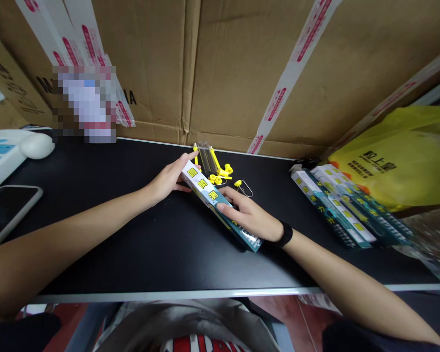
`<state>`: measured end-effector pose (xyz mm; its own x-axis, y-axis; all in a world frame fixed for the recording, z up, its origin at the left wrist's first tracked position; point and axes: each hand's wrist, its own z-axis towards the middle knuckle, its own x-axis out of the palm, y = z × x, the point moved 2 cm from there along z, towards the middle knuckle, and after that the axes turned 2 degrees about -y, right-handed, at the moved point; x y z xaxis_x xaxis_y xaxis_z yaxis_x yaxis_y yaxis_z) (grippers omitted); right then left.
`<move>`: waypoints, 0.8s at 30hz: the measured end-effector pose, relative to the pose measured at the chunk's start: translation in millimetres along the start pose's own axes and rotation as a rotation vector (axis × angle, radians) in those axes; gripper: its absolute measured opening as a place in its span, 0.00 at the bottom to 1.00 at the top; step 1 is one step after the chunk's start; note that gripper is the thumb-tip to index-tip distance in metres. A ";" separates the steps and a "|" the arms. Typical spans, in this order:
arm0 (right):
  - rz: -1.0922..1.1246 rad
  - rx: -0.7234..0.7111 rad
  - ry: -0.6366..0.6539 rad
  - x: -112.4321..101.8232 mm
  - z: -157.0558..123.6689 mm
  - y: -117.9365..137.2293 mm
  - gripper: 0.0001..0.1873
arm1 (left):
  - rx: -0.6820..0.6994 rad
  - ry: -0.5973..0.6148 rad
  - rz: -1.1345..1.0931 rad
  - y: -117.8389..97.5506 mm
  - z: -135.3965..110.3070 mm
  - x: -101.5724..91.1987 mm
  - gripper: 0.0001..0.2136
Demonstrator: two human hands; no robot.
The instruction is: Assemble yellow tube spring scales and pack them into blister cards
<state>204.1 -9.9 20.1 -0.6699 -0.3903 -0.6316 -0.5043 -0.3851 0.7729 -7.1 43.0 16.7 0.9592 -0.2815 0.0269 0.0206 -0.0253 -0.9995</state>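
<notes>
A long slim cardboard box (204, 188), white at its far end and teal at the near end with yellow printed characters, lies slantwise between my hands. My right hand (251, 215) is closed around its near half, thumb on top. My left hand (172, 178) holds the far end, with its fingers around the end and upper edge. Whether that end flap is open is hidden by my fingers. Just behind the box lie several yellow plastic parts (224, 172), clear tubes (205, 159) and a small yellow piece with a bent wire loop (245, 188).
Several similar boxes (333, 208) lie at the right beside a yellow plastic bag (396, 156). A large taped carton (234, 73) walls off the back of the black table (132, 254). At the left are a phone (11, 210) and a white device (7, 151).
</notes>
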 end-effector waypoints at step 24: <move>0.605 0.290 0.059 0.1 3.7 -4.6 0.19 | -0.039 -0.335 -0.131 0.5 12.4 -23.6 0.19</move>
<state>204.3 -5.0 16.7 -0.8536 -0.5150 -0.0782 -0.1808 0.1523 0.9716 -26.3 61.5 15.3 0.9885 0.0564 0.1406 0.1448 -0.0788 -0.9863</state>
